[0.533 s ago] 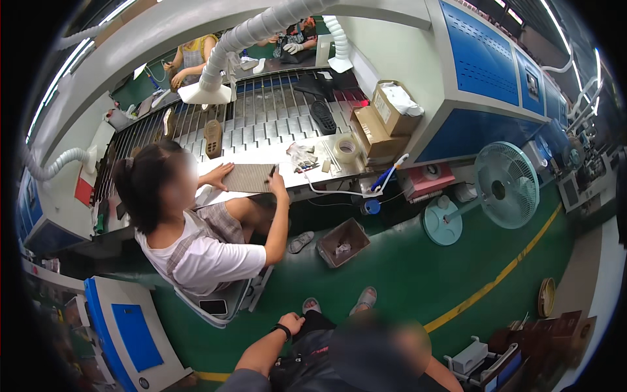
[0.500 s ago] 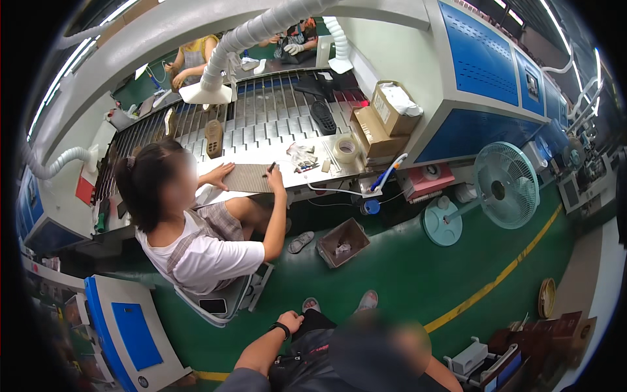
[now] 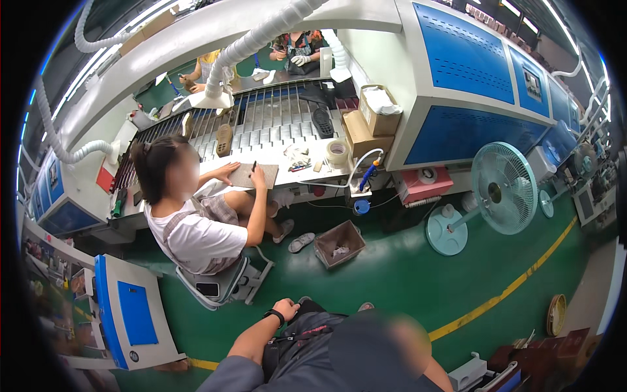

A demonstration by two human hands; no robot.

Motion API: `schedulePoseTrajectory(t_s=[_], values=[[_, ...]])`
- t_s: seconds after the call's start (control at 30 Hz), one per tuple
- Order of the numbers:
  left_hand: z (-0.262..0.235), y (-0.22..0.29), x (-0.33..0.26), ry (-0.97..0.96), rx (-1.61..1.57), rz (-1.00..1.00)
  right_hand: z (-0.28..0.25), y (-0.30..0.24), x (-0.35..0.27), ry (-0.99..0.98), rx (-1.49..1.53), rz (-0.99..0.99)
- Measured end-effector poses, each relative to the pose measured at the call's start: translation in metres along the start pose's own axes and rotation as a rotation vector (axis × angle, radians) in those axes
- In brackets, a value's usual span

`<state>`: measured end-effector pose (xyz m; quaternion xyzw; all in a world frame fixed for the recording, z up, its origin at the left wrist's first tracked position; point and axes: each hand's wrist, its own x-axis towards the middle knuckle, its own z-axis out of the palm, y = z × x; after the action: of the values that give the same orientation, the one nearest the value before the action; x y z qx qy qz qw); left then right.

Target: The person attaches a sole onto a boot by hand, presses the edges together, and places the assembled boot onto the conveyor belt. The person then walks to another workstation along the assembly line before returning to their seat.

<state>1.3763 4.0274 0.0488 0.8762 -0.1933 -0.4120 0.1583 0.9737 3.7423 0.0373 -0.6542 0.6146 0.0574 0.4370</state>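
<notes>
bench (image 3: 273, 159), white top: 1 ribbed board (image 3: 269, 176), 1 tape roll (image 3: 337, 153), 2 stacked cardboard boxes (image 3: 380, 123) | slatted bed (image 3: 264, 137) behind: 1 brown sole (image 3: 224, 140), 1 black sole (image 3: 322, 123) | green floor (image 3: 392, 281): 1 brown bin (image 3: 346, 233), 1 teal fan (image 3: 504, 188)

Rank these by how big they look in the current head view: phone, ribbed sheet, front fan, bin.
Largest to smallest:
1. Front fan
2. Bin
3. Ribbed sheet, partly covered by a co-worker's hands
4. Phone
</notes>
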Motion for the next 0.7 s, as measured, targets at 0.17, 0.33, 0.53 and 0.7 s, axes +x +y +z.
schedulePoseTrajectory(t_s=[0.17, 0.33, 0.53, 0.7], values=[[0.029, 0.016, -0.017, 0.037, -0.022, -0.03, -0.03, 0.052, 0.014, -0.079, -0.16, -0.013], [0.053, 0.023, -0.038, 0.049, -0.029, -0.071, -0.046, 0.073, 0.03, -0.159, -0.249, -0.044], [0.07, 0.032, -0.058, 0.072, -0.049, -0.127, -0.053, 0.055, 0.056, -0.241, -0.327, -0.048], [0.078, 0.039, -0.068, 0.158, -0.107, -0.189, -0.065, 0.025, 0.065, -0.269, -0.343, -0.108]])
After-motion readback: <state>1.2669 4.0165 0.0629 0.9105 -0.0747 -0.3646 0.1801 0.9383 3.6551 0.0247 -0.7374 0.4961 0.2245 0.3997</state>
